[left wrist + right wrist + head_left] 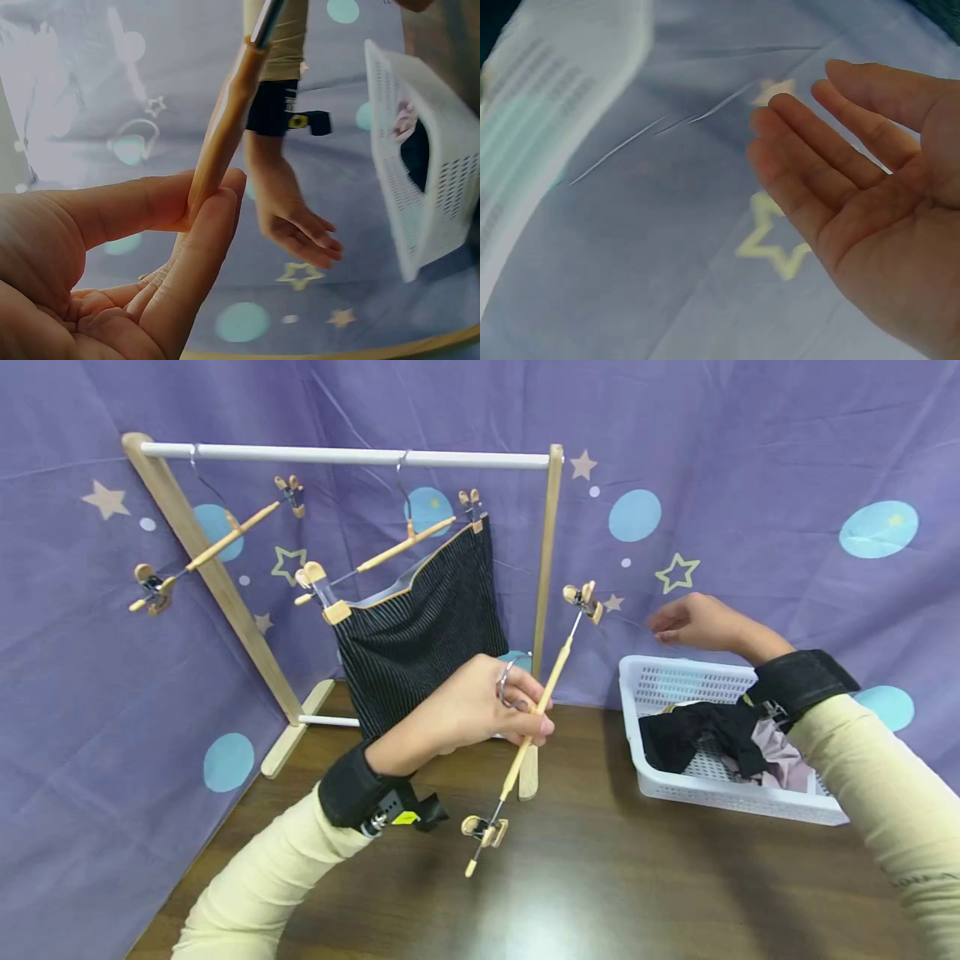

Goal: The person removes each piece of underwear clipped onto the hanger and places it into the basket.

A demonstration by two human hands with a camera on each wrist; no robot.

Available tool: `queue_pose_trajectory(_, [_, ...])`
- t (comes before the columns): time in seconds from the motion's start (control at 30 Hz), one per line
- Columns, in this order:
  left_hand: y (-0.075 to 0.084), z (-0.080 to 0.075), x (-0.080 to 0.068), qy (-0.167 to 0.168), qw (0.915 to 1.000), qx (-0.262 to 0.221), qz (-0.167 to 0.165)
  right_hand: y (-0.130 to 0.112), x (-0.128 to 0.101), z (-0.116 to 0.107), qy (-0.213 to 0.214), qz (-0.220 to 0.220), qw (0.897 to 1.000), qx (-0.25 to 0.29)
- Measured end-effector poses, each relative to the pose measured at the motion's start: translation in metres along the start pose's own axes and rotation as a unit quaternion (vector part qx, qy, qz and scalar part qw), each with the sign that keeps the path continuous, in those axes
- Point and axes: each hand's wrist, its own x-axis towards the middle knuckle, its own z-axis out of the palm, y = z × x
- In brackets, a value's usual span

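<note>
Two hands are up: our left hand pinches the wooden clip hanger; our right hand, fingers relaxed, seemingly empty, hovers above the white basket.

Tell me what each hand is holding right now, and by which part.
The left hand pinches a wooden clip hanger around the middle of its bar, by the metal hook. The right hand holds nothing, fingers relaxed above the white basket.

Wooden clip hanger, slim pale rod with a metal hook and a clip at each end, tilted steeply above the dark table, upper clip toward the backdrop, lower clip just above the tabletop.
</note>
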Motion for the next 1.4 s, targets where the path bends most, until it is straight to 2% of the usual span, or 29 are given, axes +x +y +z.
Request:
queue_pose_trajectory(0.13, [0.026,-0.008,-0.011,0.018,0.9987,0.043,0.021,-0.019,0.007,-0.004,0.019,-0.011,0.999,0.032])
queue_pose_trajectory(0.33, [0.059,-0.023,-0.02,0.047,0.9953,0.065,0.054,-0.051,0.017,-0.011,0.054,-0.038,0.991,0.116])
queue_pose_trajectory(0.53, [0.089,-0.038,-0.022,0.078,0.9939,0.06,0.05,-0.084,0.02,-0.015,0.064,-0.067,0.981,0.168])
queue_pose_trajectory(0.73, [0.112,-0.058,-0.025,0.133,0.9868,0.076,0.053,-0.115,0.027,-0.011,0.066,-0.098,0.97,0.21])
queue_pose_trajectory(0.87, [0.127,-0.073,-0.033,0.153,0.9835,0.084,0.048,-0.128,0.033,-0.004,0.07,-0.105,0.965,0.228])
queue_pose_trajectory(1.03, [0.138,-0.104,-0.04,0.178,0.9774,0.102,0.049,-0.135,0.04,0.007,0.083,-0.118,0.96,0.241])
queue_pose_trajectory(1.17, [0.144,-0.134,-0.044,0.198,0.9713,0.114,0.066,-0.137,0.044,0.015,0.105,-0.117,0.953,0.258])
queue_pose_trajectory(1.27, [0.147,-0.154,-0.049,0.203,0.9639,0.158,0.068,-0.137,0.047,0.022,0.117,-0.118,0.945,0.28])
queue_pose_trajectory(1.4, [0.148,-0.186,-0.055,0.202,0.9492,0.234,0.057,-0.136,0.051,0.03,0.134,-0.125,0.937,0.297])
